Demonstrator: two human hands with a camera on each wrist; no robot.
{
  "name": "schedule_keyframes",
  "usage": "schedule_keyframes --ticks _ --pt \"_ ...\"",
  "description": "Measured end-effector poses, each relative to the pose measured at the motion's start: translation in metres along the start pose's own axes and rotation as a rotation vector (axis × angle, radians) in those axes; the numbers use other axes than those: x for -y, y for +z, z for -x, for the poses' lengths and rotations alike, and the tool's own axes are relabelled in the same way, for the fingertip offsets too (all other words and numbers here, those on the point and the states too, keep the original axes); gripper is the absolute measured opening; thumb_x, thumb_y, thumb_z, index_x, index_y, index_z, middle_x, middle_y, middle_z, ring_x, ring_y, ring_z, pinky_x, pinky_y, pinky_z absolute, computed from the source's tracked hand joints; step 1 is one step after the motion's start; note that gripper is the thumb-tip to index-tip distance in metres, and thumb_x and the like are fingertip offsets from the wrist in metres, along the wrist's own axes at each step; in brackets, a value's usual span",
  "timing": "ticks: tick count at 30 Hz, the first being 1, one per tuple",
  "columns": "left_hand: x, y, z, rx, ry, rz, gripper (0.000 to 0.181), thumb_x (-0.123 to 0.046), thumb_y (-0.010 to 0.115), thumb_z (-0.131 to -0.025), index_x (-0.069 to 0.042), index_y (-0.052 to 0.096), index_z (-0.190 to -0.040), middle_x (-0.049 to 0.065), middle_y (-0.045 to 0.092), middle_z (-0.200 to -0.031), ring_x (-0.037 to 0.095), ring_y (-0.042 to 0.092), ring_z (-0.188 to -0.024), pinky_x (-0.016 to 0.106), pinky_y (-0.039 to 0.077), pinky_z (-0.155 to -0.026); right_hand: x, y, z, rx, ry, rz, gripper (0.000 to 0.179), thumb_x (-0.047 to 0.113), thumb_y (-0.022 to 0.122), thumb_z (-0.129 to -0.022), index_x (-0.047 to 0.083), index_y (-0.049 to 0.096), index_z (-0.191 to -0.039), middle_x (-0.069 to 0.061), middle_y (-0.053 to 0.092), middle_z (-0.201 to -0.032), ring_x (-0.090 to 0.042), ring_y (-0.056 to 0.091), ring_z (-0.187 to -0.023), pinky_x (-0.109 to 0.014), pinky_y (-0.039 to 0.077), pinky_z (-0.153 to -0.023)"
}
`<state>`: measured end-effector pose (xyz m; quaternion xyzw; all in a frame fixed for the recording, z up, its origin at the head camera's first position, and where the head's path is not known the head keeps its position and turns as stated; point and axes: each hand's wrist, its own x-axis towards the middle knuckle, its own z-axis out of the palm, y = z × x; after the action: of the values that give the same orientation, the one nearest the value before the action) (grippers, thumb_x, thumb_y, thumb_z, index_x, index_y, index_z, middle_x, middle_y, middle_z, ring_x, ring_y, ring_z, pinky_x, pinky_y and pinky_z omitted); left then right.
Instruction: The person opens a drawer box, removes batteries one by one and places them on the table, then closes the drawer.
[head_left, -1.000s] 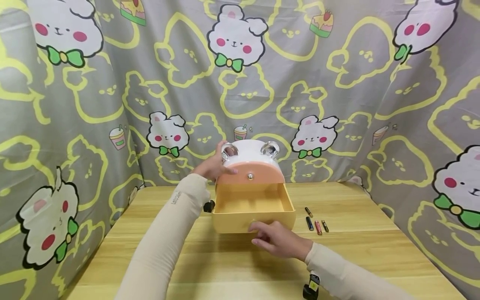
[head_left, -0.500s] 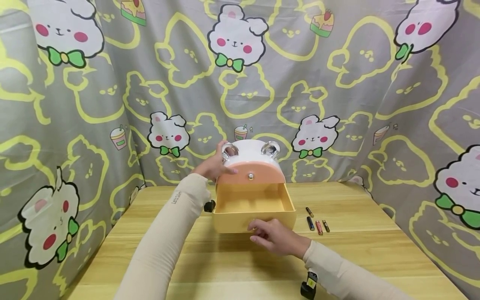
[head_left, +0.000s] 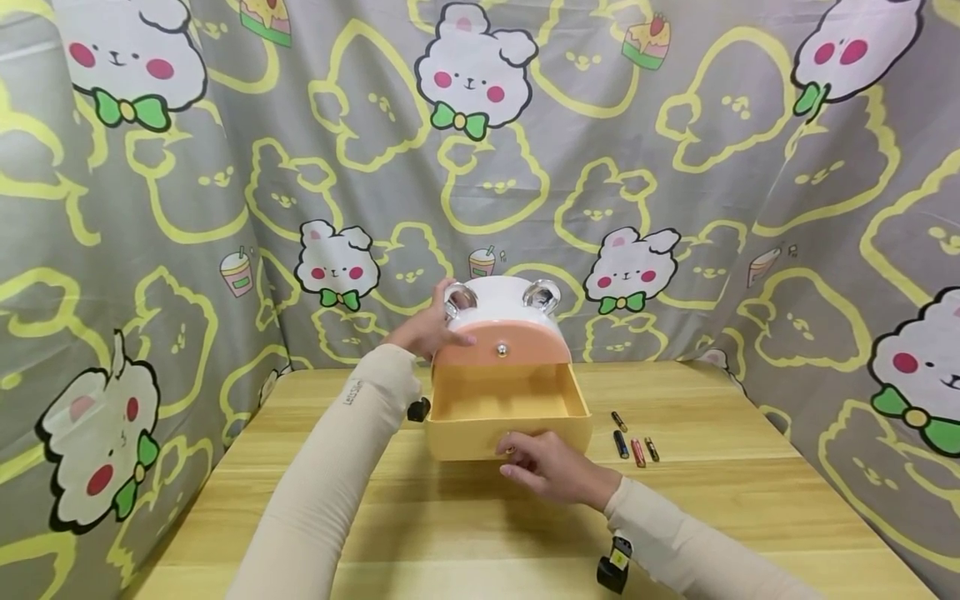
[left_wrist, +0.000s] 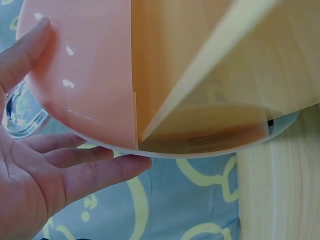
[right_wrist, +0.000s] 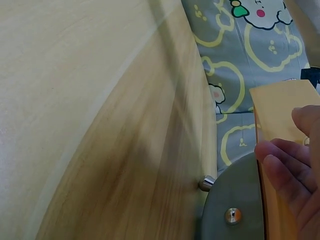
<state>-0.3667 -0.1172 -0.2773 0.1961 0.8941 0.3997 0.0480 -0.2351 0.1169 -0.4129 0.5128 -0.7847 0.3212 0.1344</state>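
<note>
A small bear-eared drawer box [head_left: 491, 300] stands toward the back of the table, white with a pale orange upper front and silver ears. Its yellow lower drawer [head_left: 457, 439] is pulled far out, and no contents show inside. My left hand [head_left: 429, 329] holds the box at its upper left. In the left wrist view the thumb [left_wrist: 37, 42] lies on the orange upper front [left_wrist: 95, 75] while the fingers reach along the side. At the yellow drawer front, my right hand [head_left: 551, 471] pinches the small round knob [right_wrist: 306, 141], partly hidden by the fingers.
Several batteries lie on the wooden table [head_left: 720, 500] to the right of the box, among them a red one [head_left: 637, 452] and a dark blue one [head_left: 620, 444]. A patterned curtain [head_left: 585, 192] encloses the back and sides.
The right hand's fingers have shifted slightly at the knob. The view has tipped a little; the left hand and the pulled-out drawer stay as they were.
</note>
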Motion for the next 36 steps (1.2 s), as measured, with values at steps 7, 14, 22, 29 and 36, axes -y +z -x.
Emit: schedule_keyframes --ticks 7,14,22,29,36 --pt "0.001 0.001 -0.001 0.01 0.001 0.02 0.115 -0.02 0.081 -0.081 -0.031 -0.012 -0.149 0.03 0.033 -0.141 0.036 0.051 -0.105 0.044 0.041 -0.098 -0.004 0.0 -0.001 -0.009 0.019 -0.006 0.014 0.009 0.061 -0.096 0.004 0.057 -0.108 -0.004 0.071 -0.085 0.0 0.064 -0.075 -0.013 0.05 -0.065" --pt "0.002 0.002 -0.003 0.02 0.001 0.037 0.116 -0.019 0.081 -0.081 -0.032 -0.013 -0.149 0.03 0.027 -0.144 0.038 0.048 -0.111 0.045 0.04 -0.1 -0.007 -0.001 -0.002 -0.008 0.041 -0.016 0.012 0.01 0.061 -0.096 0.006 0.058 -0.107 -0.002 0.071 -0.085 0.001 0.063 -0.074 -0.014 0.05 -0.063" --pt "0.002 0.002 -0.004 0.031 -0.047 0.072 0.116 -0.017 0.08 -0.082 -0.032 -0.013 -0.149 0.03 0.02 -0.148 0.04 0.045 -0.116 0.048 0.045 -0.094 -0.009 -0.001 -0.004 -0.011 0.043 -0.028 0.009 0.009 0.061 -0.096 0.009 0.057 -0.105 0.001 0.07 -0.081 -0.006 0.065 -0.067 -0.013 0.05 -0.061" --pt "-0.002 0.0 -0.002 0.05 -0.119 0.121 0.117 -0.017 0.08 -0.082 -0.036 -0.014 -0.149 0.029 0.015 -0.149 0.044 0.039 -0.123 0.056 0.052 -0.076 -0.012 -0.003 -0.007 -0.022 0.061 -0.019 0.009 0.01 0.062 -0.096 0.009 0.058 -0.103 0.003 0.069 -0.081 0.002 0.06 -0.068 -0.014 0.049 -0.059" --pt "-0.003 -0.001 -0.002 0.059 -0.116 0.122 0.116 -0.017 0.079 -0.082 -0.039 -0.014 -0.147 0.031 0.02 -0.145 0.044 0.044 -0.115 0.047 0.055 -0.064 -0.018 -0.002 -0.011 -0.031 0.065 -0.013 0.011 0.01 0.063 -0.095 0.008 0.058 -0.104 -0.004 0.07 -0.082 0.0 0.061 -0.07 -0.016 0.05 -0.061"
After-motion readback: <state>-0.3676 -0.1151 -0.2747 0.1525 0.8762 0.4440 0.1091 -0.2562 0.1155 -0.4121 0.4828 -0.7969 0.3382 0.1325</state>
